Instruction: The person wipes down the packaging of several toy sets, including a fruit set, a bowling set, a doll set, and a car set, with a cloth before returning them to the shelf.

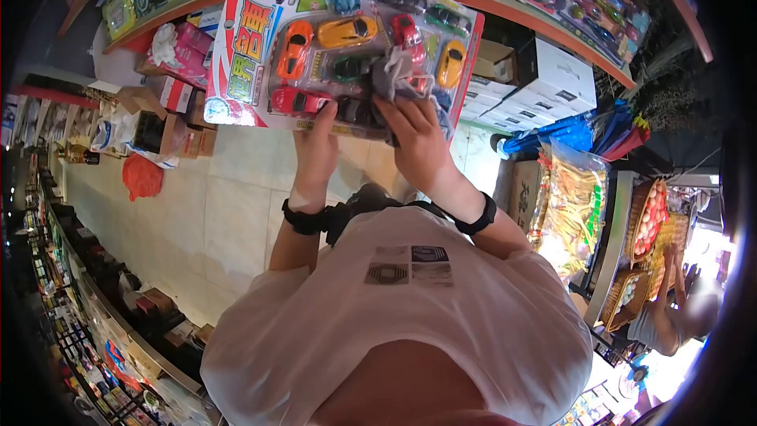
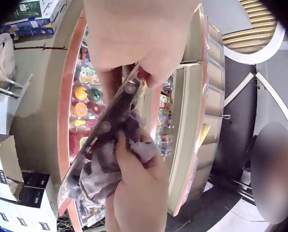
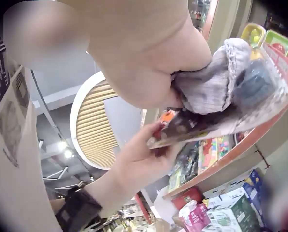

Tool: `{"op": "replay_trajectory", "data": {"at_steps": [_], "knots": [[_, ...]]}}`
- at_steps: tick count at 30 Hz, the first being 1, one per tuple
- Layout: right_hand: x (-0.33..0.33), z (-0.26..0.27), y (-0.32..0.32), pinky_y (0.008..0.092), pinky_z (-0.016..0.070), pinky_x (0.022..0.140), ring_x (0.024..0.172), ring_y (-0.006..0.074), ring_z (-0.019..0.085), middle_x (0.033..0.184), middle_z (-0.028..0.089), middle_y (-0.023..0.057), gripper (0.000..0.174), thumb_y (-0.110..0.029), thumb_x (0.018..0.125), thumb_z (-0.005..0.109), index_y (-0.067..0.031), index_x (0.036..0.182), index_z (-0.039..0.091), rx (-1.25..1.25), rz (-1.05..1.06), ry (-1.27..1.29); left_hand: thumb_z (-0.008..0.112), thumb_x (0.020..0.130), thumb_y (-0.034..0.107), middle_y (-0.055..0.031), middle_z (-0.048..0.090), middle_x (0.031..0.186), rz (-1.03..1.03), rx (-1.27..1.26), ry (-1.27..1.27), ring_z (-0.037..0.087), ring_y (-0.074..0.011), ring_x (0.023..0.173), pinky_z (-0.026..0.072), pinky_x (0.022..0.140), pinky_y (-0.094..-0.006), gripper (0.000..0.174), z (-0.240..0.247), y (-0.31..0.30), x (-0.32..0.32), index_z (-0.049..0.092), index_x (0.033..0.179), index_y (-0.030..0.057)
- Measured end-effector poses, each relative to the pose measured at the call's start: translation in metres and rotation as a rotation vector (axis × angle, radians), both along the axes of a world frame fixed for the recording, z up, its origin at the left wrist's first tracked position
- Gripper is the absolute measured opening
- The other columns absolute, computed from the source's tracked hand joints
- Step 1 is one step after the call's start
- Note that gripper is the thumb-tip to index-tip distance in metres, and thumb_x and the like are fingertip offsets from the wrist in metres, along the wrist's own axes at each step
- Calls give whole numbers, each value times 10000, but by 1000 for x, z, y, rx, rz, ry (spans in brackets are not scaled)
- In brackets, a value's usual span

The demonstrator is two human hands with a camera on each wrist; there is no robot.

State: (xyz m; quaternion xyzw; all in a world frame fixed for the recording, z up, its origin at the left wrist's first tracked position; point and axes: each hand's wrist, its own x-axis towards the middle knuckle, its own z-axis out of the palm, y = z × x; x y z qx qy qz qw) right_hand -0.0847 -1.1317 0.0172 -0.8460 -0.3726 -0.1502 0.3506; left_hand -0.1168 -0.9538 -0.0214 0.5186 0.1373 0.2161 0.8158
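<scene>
A flat blister pack of toy cars (image 1: pixel 256 63) is held up in the head view, its printed card tilted. The left hand (image 1: pixel 317 154) pinches its lower edge, thumb on the front beside a red car (image 1: pixel 296 100). The right hand (image 1: pixel 418 138) grips a crumpled grey cloth (image 1: pixel 390 75) against the pack's lower right part. In the left wrist view the pack is edge-on, with the cloth (image 2: pixel 99 179) bunched in the right hand (image 2: pixel 141 193). The right wrist view shows the cloth (image 3: pixel 209 87) lying on the plastic; the right fingertips are partly hidden.
Shelves with an orange-red edge (image 1: pixel 544 31) carry other toy packs behind the held pack. White boxes (image 1: pixel 556 79) stand below at right, near a large bag of yellow items (image 1: pixel 572 205). A red bag (image 1: pixel 142 177) lies on the tiled floor at left. Another person is at far right.
</scene>
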Motion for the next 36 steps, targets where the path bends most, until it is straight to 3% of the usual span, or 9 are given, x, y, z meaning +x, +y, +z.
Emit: {"op": "replay_trajectory", "data": {"at_steps": [1,2,12,14,17,24,30,36], "knots": [[-1,2,11,415,407,945,1038,357,482,1120,540,168,596,116,610,535,-3,1193,550,38,-21,-8,632,859,71,-44,563,1078,11,45,8,527,-98,973,427,838,-251,300,8,2,4,517,1132,25],[-1,4,23,421,407,933,1028,361,483,1105,546,164,609,131,598,523,-15,1189,559,76,-43,-18,635,856,57,-52,564,1092,-20,-231,-48,541,-111,990,441,847,-264,329,20,2,6,504,1156,30],[4,12,88,379,459,866,995,310,521,1181,553,151,473,50,648,581,-3,1117,606,42,93,-154,571,890,87,-67,549,1159,-47,-391,-216,552,-210,1070,459,918,-388,355,24,97,29,465,1229,74],[10,10,90,379,458,867,1017,309,526,1186,553,155,447,38,665,570,1,1109,611,44,101,-172,572,894,102,-61,548,1170,-21,-398,-234,549,-212,1084,461,919,-393,353,28,113,29,465,1229,73],[23,2,93,405,446,859,997,336,521,1206,537,171,563,119,571,584,12,1124,601,80,24,-202,553,916,175,-70,574,1176,-1,-364,-290,565,-202,1082,467,923,-386,326,40,127,33,489,1213,56],[37,12,109,427,412,880,1002,372,498,1150,553,180,607,163,576,493,9,1156,581,99,21,-128,545,927,208,-77,590,1178,27,-339,-371,585,-194,1064,473,927,-385,318,43,144,40,506,1202,52],[51,15,97,441,391,914,1025,384,493,1159,551,185,551,163,575,475,34,1101,577,112,-134,-177,539,929,207,-78,597,1171,58,-343,-380,581,-194,1072,467,932,-409,325,54,151,46,505,1211,51],[59,18,93,448,388,932,1047,405,485,1163,548,201,511,158,591,492,41,1083,564,95,-134,-107,538,924,205,-79,588,1191,27,-313,-377,565,-194,1097,453,946,-403,338,33,169,53,501,1216,39]]}}
